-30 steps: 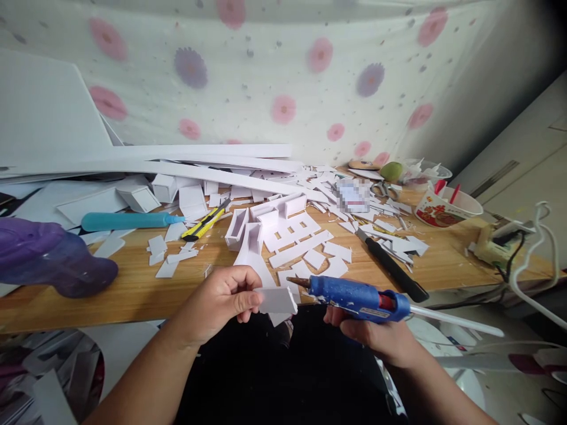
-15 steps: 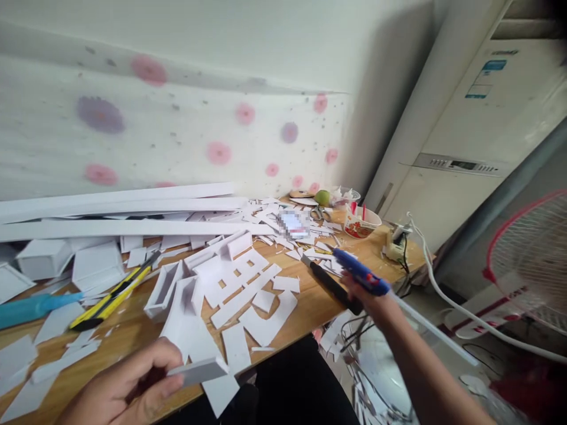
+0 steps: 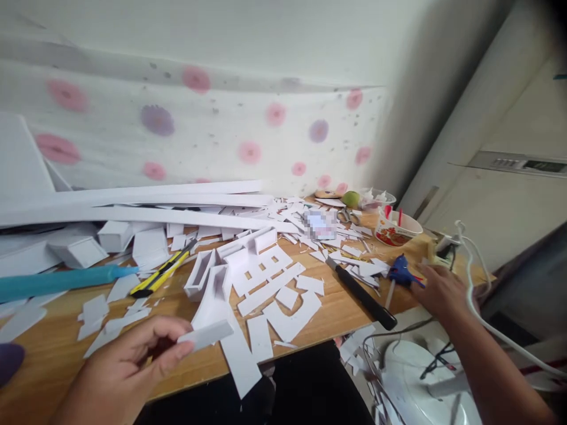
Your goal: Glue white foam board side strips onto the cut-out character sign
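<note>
My left hand (image 3: 133,361) is at the near edge of the wooden table (image 3: 57,348), its fingers pinched on a short white foam strip (image 3: 206,334) held level over the edge. My right hand (image 3: 440,289) reaches to the table's right end. Its fingertips are closed on the handle of a blue glue gun (image 3: 401,270), which rests on the table with its nozzle pointing left. Between the hands lie white foam cut-outs (image 3: 270,283), flat and partly walled with glued strips.
A black-handled knife (image 3: 363,295) lies just left of the glue gun. Further off are a yellow utility knife (image 3: 162,273), a teal tube (image 3: 62,282), a printed bowl (image 3: 396,229) and a power strip (image 3: 443,251) with a white cable. Long foam boards (image 3: 133,203) line the wall. A white fan base (image 3: 411,372) stands below.
My right hand carried the glue gun from in front of me out to the table's right end and set it down. My left hand kept hold of the strip. My view swung right.
</note>
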